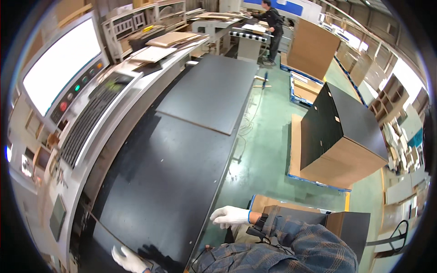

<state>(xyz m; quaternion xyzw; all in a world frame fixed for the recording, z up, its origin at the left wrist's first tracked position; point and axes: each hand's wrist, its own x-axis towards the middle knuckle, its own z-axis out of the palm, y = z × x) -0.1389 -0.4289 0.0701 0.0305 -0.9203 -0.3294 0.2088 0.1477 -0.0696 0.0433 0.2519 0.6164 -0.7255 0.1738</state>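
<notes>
My left hand [129, 260], in a white glove, is low in the picture over the near end of a long dark panel [159, 177]. Its fingers and thumb are apart, with nothing seen in them. Also gloved in white, my right hand [231, 215] hangs by the panel's right edge, fingers loosely stretched and slightly bent, holding nothing that I can see. I cannot tell whether either hand touches the surface. Farther up lies a second dark panel [209, 91], its near edge slanting across the first.
Left of the panels runs a machine with a lit screen [63, 63], coloured buttons and a keyboard [88, 125]. Board offcuts [173, 39] lie along it. A stack of dark panels [341, 132] stands on a pallet at right. A person [271, 27] stands at the far machine.
</notes>
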